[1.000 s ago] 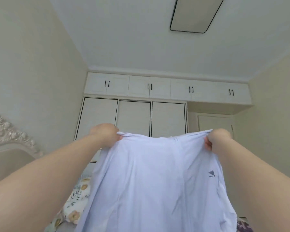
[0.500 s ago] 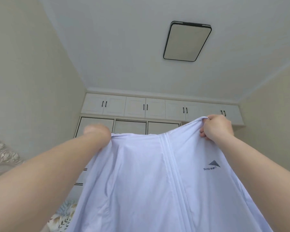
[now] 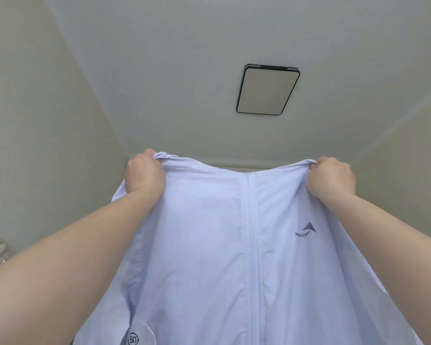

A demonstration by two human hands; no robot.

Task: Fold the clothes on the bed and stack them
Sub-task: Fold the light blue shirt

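From the head camera, the left hand (image 3: 144, 176) clenches one top corner of a pale lilac zip-up jacket (image 3: 209, 245) and the right hand (image 3: 330, 179) clenches the other, each grip bunching the fabric. The jacket hangs spread between them, raised toward the ceiling light (image 3: 268, 89), with its zip (image 3: 255, 232) running down the middle.

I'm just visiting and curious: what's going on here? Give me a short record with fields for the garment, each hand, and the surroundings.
garment: pale lilac zip jacket, held up and spread out, zip running down the middle, small dark logo on one side
left hand: left hand grips one top corner
right hand: right hand grips the other top corner
surroundings: ceiling light overhead; bed not in view
fold: not yet begun
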